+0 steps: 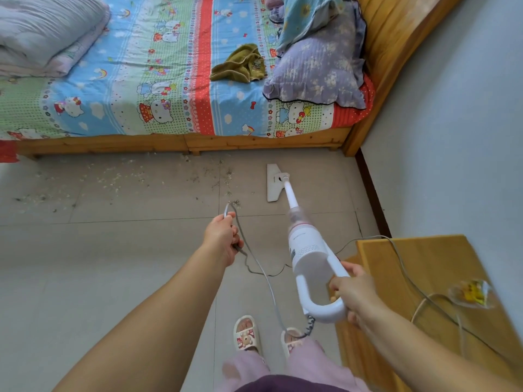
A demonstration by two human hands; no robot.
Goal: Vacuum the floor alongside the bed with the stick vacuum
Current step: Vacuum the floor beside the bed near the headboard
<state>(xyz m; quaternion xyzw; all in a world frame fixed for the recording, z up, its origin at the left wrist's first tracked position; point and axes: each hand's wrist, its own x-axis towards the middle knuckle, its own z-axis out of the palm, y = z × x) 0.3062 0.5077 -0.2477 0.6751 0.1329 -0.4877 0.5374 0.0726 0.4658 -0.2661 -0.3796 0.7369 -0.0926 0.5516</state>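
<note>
**A:** Start on the left. What was my left hand [223, 236] doing?

**B:** I had its fingers curled round a loop of the grey power cord [261, 268], held out over the tiled floor [113, 250]. The loop stuck up past my knuckles, and the rest trailed down toward my slippers [245, 333] and off to the right over the wooden cabinet [424, 278].

**A:** And the right hand [353, 292]?

**B:** I had it wrapped tight round the white loop handle of the stick vacuum [304, 247], thumb on top, fingers underneath and mostly hidden by the handle.

**A:** What couldn't I make out?

**B:** The vacuum's upper body was smeared by motion blur, so its clear section was hard to read. The small yellow thing in a clear wrapper [471, 292] on the cabinet was blurred too. The bed [184, 142] ran out of frame on the left and top.

**A:** Which way did the vacuum point?

**B:** Its long axis ran from my right hand up and slightly left, away from me toward the bed. The floor head [273, 183] lay flat on the tiles near the bed frame's right end, its long edge roughly square to the frame. Scattered debris [113, 179] lay to its left along the frame.
</note>
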